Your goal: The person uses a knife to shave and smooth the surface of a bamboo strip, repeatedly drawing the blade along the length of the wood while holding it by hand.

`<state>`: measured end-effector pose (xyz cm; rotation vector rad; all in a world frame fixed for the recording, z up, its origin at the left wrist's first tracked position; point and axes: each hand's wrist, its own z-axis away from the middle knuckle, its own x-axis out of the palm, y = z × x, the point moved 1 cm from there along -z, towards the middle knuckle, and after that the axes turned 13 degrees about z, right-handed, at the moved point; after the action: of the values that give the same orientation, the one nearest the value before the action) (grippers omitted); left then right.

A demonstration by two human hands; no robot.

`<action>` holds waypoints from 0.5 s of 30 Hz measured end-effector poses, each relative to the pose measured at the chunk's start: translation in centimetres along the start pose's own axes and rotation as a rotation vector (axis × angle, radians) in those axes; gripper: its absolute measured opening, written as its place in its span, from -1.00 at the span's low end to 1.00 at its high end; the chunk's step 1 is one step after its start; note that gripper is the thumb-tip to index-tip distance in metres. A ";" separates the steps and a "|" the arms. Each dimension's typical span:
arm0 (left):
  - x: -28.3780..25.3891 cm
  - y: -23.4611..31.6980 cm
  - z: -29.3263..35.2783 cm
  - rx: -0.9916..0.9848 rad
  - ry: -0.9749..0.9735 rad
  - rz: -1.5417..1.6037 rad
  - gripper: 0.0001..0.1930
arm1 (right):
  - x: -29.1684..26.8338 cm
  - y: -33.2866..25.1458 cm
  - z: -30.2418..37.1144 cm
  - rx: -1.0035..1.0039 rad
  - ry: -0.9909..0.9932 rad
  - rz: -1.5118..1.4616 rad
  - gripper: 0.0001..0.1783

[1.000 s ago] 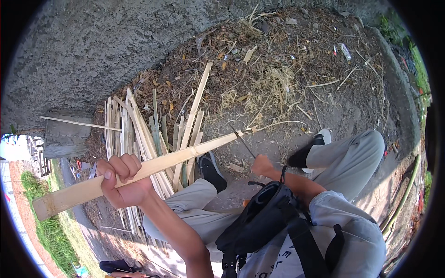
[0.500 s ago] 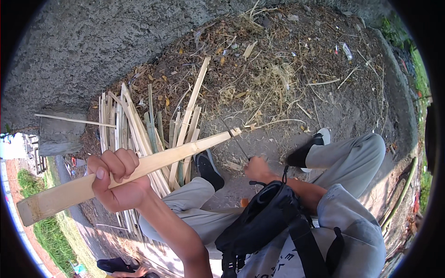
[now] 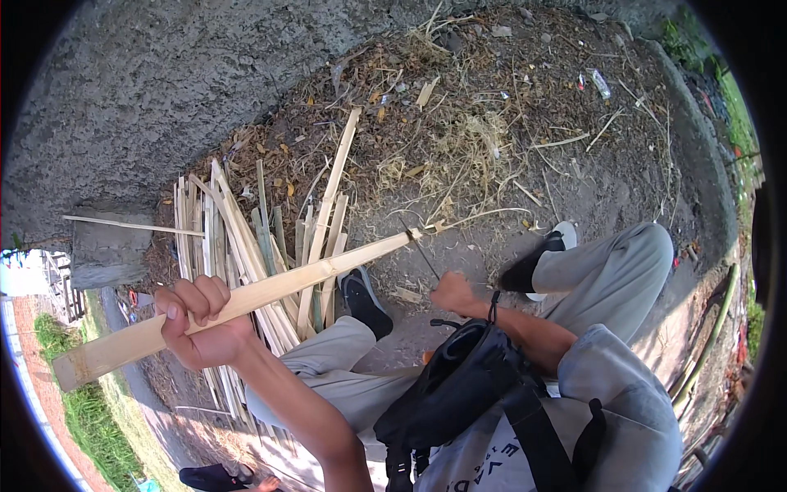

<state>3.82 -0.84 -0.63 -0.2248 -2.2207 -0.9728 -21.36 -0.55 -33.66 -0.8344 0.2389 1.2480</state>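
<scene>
Grips the strip [image 3: 279, 290] in the left hand [image 3: 211, 344], with fingers [image 3: 197, 297] curled round it, above the sticks [image 3: 238, 225]; clasps the blade [image 3: 427, 260] in the closed right hand [image 3: 455, 293], across the strip's narrow tip.

A wood strip [image 3: 279, 287] is running through the left hand [image 3: 201, 320] rightward to a knife [image 3: 426, 261] in the right hand [image 3: 455, 293]. Below, sticks [image 3: 246, 246] are lying on the ground [image 3: 410, 332], left of both shoes [image 3: 369, 307], before a wall [image 3: 180, 90]. A bag [image 3: 459, 373] is sitting between the forearms [image 3: 295, 402].
</scene>
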 end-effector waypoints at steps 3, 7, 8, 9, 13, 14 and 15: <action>-0.2 -0.3 0.3 0.002 0.024 -0.017 -0.81 | 0.9 0.9 -0.6 -0.069 0.166 0.018 -0.60; 0.9 -0.5 0.2 0.008 0.001 0.003 -0.82 | 1.6 2.2 -2.5 -0.012 -0.090 -0.116 -0.59; 1.2 -0.6 0.1 -0.005 -0.021 0.011 -0.82 | 1.8 2.3 -2.6 -0.015 -0.094 -0.110 -0.59; 1.4 -0.7 0.1 0.000 -0.017 0.009 -0.82 | 1.9 2.6 -2.5 0.030 -0.181 -0.220 -0.60; 2.1 -1.3 -0.2 -0.041 -0.089 -0.008 -0.87 | 1.4 4.1 -3.7 0.142 -0.397 -0.400 -0.64; 2.0 -1.4 -0.2 -0.043 -0.092 0.000 -0.88 | 1.4 4.0 -3.3 0.143 -0.393 -0.399 -0.64; 1.9 -1.5 -0.1 -0.041 -0.097 0.003 -0.88 | 1.0 3.2 -2.5 -0.046 -0.146 -0.120 -0.67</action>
<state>1.87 -2.18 -0.21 -0.2989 -2.2887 -1.0263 -23.25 -1.25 -37.36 -0.7820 0.0421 1.1989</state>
